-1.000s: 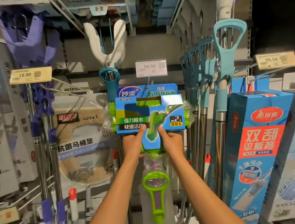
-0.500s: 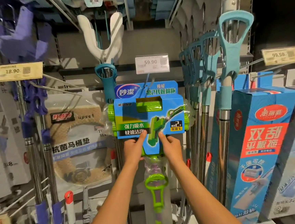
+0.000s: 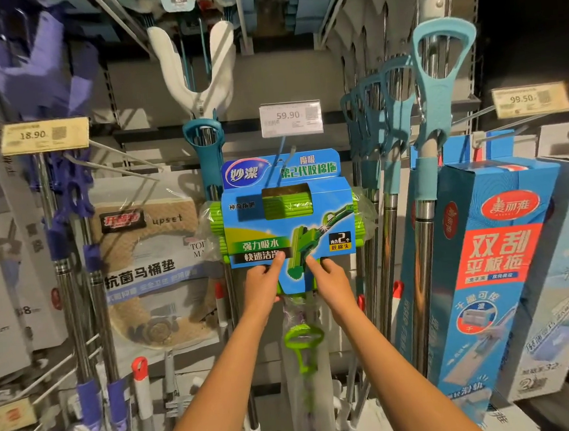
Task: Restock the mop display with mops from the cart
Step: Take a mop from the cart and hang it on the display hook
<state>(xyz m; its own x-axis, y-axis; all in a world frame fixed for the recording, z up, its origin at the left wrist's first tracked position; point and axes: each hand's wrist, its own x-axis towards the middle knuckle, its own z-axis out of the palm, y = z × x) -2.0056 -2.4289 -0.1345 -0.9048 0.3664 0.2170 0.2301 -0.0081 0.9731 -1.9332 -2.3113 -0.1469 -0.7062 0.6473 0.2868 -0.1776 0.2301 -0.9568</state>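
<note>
A green sponge mop in a blue card sleeve [image 3: 288, 215] hangs upside down in the middle of the display, its top at a metal peg hook [image 3: 287, 161] under the 59.90 price tag [image 3: 290, 118]. Its green loop handle [image 3: 303, 346] and plastic-wrapped shaft hang below. My left hand [image 3: 263, 284] grips the lower left edge of the card with the thumb on its front. My right hand [image 3: 330, 280] grips the lower right edge the same way. The cart is out of view.
Light blue mops [image 3: 438, 98] hang close on the right, beside tall blue flat-mop boxes [image 3: 487, 266]. A teal-handled mop [image 3: 207, 160] hangs just left of the card, with a packaged toilet seat mat [image 3: 149, 261] and purple-grip mops [image 3: 71, 268] further left. Bare peg hooks stick out at both sides.
The view has shifted slightly up and closer. The mop package sits a little higher against the peg hook, and both hands keep their grip on its lower edge.
</note>
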